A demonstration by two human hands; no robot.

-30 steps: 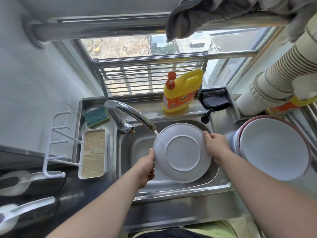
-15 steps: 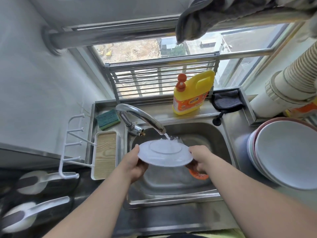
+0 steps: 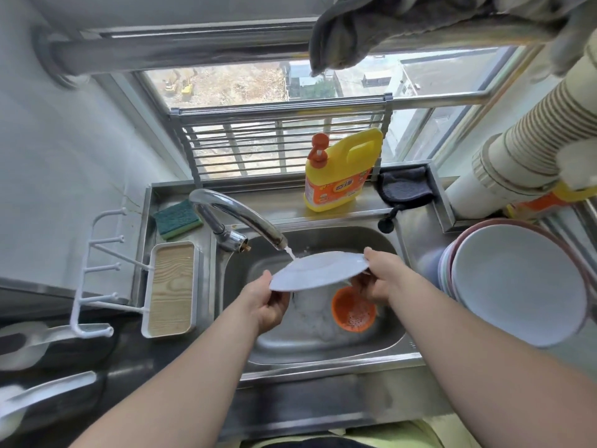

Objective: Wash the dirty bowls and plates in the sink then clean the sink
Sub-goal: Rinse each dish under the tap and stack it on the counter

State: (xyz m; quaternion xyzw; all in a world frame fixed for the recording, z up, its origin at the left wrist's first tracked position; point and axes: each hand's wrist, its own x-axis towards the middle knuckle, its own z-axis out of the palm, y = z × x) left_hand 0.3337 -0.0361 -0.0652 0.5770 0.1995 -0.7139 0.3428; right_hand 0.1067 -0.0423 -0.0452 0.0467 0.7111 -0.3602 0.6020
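Note:
A white plate is held almost flat over the steel sink, tilted down to the left. My left hand grips its near-left rim. My right hand grips its right rim, thumb on top. Water from the curved tap runs onto the plate's far edge. An orange strainer sits in the wet sink basin under the plate.
Stacked bowls and plates stand on the right counter. A yellow detergent bottle and a dark cloth rest on the back ledge. A green sponge and a wood-topped tray lie left of the sink.
The plate went from upright, its underside facing me, to nearly flat under the running tap. It now tilts down to the left, and the orange strainer shows beneath it.

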